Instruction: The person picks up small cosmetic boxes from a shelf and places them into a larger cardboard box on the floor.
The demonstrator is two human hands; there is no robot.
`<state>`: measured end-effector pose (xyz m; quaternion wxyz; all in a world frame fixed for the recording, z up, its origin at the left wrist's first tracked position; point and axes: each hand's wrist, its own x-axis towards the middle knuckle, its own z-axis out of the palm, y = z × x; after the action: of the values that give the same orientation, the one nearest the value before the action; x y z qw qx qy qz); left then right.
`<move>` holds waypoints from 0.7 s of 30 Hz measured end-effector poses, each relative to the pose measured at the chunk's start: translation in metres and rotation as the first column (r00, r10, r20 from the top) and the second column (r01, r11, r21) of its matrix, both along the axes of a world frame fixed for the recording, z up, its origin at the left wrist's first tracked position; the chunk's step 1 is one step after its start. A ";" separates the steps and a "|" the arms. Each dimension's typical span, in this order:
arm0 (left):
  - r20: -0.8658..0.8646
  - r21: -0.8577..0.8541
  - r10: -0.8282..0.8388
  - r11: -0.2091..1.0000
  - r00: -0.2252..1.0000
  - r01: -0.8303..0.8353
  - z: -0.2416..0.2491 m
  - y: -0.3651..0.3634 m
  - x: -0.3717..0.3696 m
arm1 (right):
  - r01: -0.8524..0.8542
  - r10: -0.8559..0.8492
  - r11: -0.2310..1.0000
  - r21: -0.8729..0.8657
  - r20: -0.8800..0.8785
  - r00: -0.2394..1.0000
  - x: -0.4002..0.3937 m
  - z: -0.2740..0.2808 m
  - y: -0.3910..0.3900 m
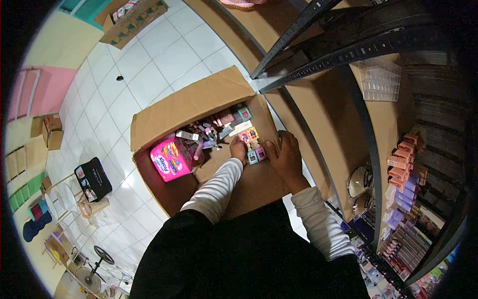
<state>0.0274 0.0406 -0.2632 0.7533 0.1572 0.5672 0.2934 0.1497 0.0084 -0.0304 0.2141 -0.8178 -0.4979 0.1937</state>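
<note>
An open cardboard box (194,105) stands on the tiled floor in front of me. My left hand (238,149) reaches inside it, its fingers curled beside small teal and pink boxes (256,155); whether it grips anything is hidden. At the box's right side, my right hand (287,160) has its fingers apart near the same small boxes. Just above them lie yellow and pink little boxes (248,134). A pink Protex pack (171,159) rests at the box's left end, with a pile of small tubes and bottles (206,133) between it and my left hand.
Shelving with dark metal posts (366,114) runs along the right and holds a clear plastic organiser (380,80) and stacked orange boxes (400,162). On the floor at left are a black case (93,180) and a fan (88,280). Another carton (134,25) is at the top left.
</note>
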 end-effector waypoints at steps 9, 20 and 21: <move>0.099 -0.108 -0.094 0.989 0.991 0.104 -0.038 -0.001 -0.021 | 0.007 -0.007 1.000 0.023 0.017 1.000 -0.001 0.002 0.000; 0.114 -0.312 -0.537 0.780 0.836 0.543 0.061 -0.008 -0.039 | 0.086 -0.086 0.996 0.026 -0.033 0.996 0.001 0.007 -0.008; 0.115 -0.317 -0.528 0.783 0.841 0.535 0.080 -0.005 -0.038 | 0.090 -0.089 0.996 0.006 -0.072 0.993 0.003 0.020 -0.011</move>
<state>-0.0108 0.0351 -0.1833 0.8263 0.1763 0.5340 -0.0304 0.1528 -0.0027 -0.0105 0.2440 -0.8309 -0.4534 0.2110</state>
